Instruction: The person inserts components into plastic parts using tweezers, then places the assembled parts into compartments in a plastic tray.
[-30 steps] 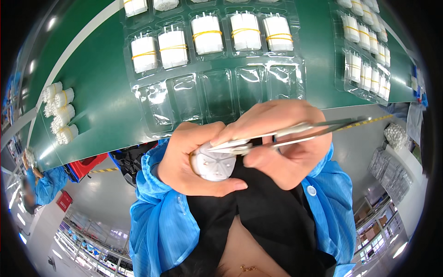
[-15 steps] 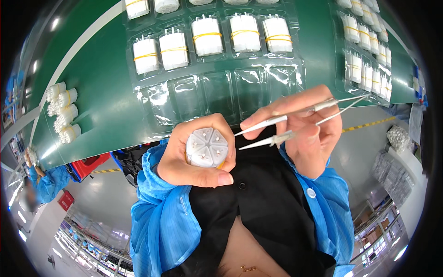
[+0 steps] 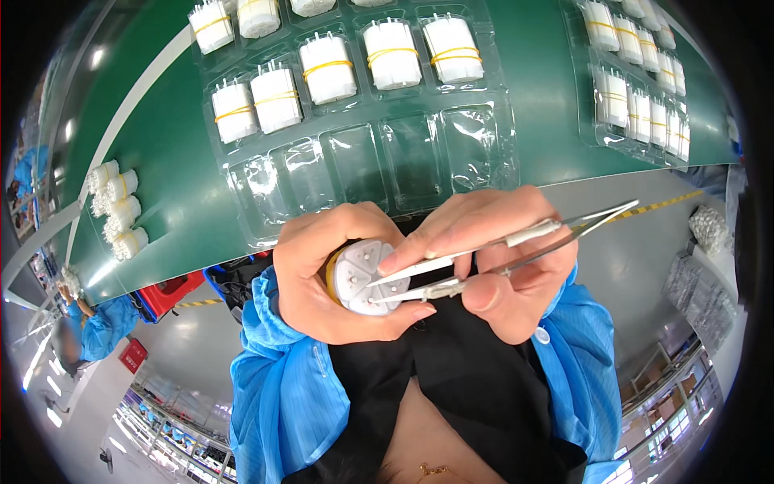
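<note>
My left hand is wrapped round a bundle of white wedge-shaped pieces, its round end facing up. The wedges meet at the middle like slices, and small pins stick up from them. Part of a yellow band shows at the bundle's side. Between the thumb and fingers of my right hand is a pair of tweezers with white tips and wrapped grips. Both tips lie over the bundle's end face, slightly apart. Whether they pinch a pin, I cannot tell.
A clear plastic tray on the green table holds banded white bundles in its far rows; its near row has bare pockets. Another filled tray stands at right. Several bundles sit at left. A person in blue is far left.
My right hand has moved left and down, bringing the tweezer tips from beside the bundle onto its end face. The bundle has tilted toward the tweezers. The tray appears shifted left in view.
</note>
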Demonstrator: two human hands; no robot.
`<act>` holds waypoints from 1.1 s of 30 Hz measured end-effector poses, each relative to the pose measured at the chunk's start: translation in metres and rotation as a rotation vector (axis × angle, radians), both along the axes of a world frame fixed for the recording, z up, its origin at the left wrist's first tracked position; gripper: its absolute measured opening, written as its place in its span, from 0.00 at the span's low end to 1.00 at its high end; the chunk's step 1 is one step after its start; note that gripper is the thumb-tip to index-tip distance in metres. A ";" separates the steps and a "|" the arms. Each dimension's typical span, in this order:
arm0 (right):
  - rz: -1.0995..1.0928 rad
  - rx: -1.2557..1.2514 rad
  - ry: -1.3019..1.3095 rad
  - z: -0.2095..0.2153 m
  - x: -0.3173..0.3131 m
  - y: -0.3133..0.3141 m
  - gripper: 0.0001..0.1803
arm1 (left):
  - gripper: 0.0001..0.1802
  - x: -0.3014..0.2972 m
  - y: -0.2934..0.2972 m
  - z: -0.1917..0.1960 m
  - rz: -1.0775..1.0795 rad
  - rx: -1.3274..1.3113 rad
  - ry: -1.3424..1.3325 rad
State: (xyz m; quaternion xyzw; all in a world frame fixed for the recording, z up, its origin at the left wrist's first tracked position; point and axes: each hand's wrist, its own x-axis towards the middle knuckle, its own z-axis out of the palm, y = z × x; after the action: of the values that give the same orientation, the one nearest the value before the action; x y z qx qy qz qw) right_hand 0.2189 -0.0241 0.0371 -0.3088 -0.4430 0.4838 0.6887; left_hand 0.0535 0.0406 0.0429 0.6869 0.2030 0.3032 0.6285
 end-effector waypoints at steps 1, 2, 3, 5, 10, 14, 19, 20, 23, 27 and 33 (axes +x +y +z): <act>-0.008 -0.002 0.000 0.000 -0.001 0.001 0.18 | 0.22 0.002 -0.003 0.004 0.031 -0.036 0.043; -0.011 0.034 0.025 -0.002 -0.002 0.003 0.17 | 0.22 0.003 -0.005 0.007 0.068 -0.071 0.090; -0.015 0.070 0.048 -0.004 -0.002 0.004 0.17 | 0.21 0.005 -0.004 0.010 0.077 -0.057 0.146; -0.022 0.085 -0.003 -0.006 0.003 0.003 0.17 | 0.22 0.007 -0.003 0.010 0.055 0.026 0.169; -0.035 0.108 -0.060 -0.009 0.009 0.003 0.18 | 0.22 0.012 0.002 0.010 -0.024 0.092 0.181; -0.041 0.076 -0.084 -0.009 0.007 0.005 0.18 | 0.21 0.016 0.002 0.010 -0.016 0.068 0.165; -0.135 0.036 -0.053 -0.004 0.012 0.003 0.13 | 0.21 0.020 0.006 0.009 -0.121 0.033 0.194; -0.109 0.006 -0.142 -0.003 0.017 0.005 0.12 | 0.22 0.021 0.007 0.010 -0.114 0.050 0.300; -0.047 -0.136 -0.265 0.009 0.036 -0.003 0.09 | 0.24 0.022 0.005 0.003 -0.061 -0.060 0.296; -0.352 -0.082 -0.068 0.001 0.034 -0.010 0.19 | 0.30 0.028 0.009 -0.015 -0.079 0.211 0.179; -0.369 -0.044 -0.026 0.004 0.045 -0.014 0.24 | 0.22 0.058 0.011 -0.016 -0.167 0.774 0.342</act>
State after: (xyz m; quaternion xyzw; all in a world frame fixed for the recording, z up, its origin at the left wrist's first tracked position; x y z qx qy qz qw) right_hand 0.2640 -0.0378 0.0407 -0.4062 -0.3772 0.3549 0.7529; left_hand 0.1113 0.0518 0.0269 0.9266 0.1192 0.1867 0.3040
